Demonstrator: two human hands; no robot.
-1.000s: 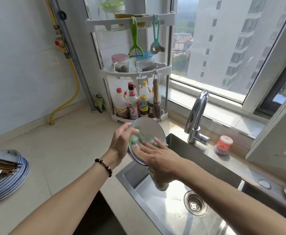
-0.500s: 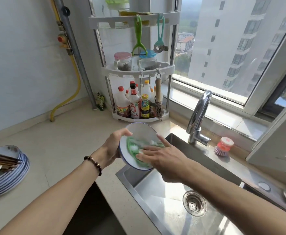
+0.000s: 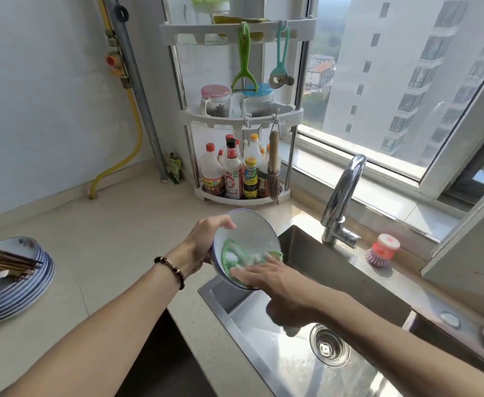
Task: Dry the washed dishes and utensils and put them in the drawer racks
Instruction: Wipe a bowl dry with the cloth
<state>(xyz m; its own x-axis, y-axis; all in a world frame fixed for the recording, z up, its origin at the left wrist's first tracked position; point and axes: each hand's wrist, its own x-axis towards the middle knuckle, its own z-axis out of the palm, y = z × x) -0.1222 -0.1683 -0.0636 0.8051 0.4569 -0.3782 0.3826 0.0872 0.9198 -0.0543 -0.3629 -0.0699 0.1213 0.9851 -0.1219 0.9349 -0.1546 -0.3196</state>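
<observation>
From the head view, the left hand (image 3: 206,245) reaches in from the lower left, its grip curled on the rim of a bowl (image 3: 249,239) — thumb over the upper edge, fingers hidden behind. The right hand (image 3: 269,277) comes from the right, fingers nearly straight, pressing a green cloth (image 3: 232,257) flat inside the bowl; part of the cloth is covered by the fingers. The bowl hangs above the sink's (image 3: 266,356) left corner, tipped on edge, its opening facing right and toward the person. On the table (image 3: 91,239) at far left a stack of plates (image 3: 20,290) carries chopsticks (image 3: 5,260) — both cut off by the frame.
</observation>
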